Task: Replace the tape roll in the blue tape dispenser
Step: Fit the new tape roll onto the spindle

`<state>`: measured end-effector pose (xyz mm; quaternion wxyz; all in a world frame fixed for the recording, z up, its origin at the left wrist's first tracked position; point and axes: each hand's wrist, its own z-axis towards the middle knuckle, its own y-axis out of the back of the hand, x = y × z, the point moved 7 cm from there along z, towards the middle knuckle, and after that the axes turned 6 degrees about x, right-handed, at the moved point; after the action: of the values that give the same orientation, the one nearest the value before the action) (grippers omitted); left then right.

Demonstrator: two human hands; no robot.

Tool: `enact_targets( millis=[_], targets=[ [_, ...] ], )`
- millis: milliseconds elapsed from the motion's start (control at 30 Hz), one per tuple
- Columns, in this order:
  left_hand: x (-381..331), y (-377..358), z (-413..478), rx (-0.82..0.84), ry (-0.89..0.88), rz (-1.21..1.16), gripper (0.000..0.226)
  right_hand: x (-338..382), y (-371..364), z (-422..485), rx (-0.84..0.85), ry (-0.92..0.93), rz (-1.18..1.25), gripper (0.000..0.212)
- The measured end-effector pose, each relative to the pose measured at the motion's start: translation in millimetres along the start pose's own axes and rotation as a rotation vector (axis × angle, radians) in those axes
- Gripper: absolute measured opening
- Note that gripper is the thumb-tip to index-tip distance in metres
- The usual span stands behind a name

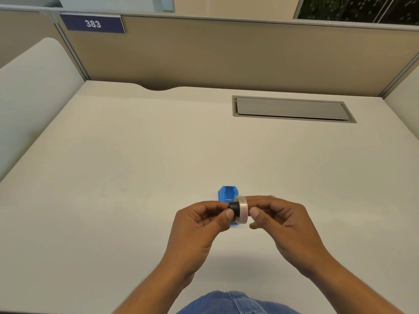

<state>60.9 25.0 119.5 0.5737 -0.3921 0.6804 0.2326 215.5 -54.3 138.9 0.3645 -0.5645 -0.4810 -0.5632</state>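
Denim-covered lap (235,302) sits at the near edge of the table (136,155); above it both hands meet over the near middle of the tabletop; the left hand (199,225) pinches a black core (234,208) between thumb and fingertips, pressed against the side of a clear tape roll (242,209) that the right hand (278,220) grips by its rim; just behind them the blue tape dispenser (227,194) rests on the table, partly hidden; farther off, toward the far right corner, lies a grey cable hatch (292,108); a sign reading 383 (93,23) hangs on the partition.
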Motion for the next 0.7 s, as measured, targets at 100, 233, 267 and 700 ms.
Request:
enact_targets(
  millis=[100,233,267,700],
  targets=[
    [1,-2,1,0.020,0.012,0.009,0.015,-4,4,1,-0.037,-0.017,-0.031,0.021],
    [4,-2,4,-0.006,0.031,0.068,0.016,-6,6,3,-0.084,-0.029,-0.050,0.021],
    [5,-2,5,-0.016,0.036,0.080,0.015,-7,6,4,-0.088,-0.033,-0.055,0.021],
    [9,2,23,-0.063,0.024,0.237,0.009,-19,7,21,-0.064,-0.049,-0.179,0.019]
  ],
)
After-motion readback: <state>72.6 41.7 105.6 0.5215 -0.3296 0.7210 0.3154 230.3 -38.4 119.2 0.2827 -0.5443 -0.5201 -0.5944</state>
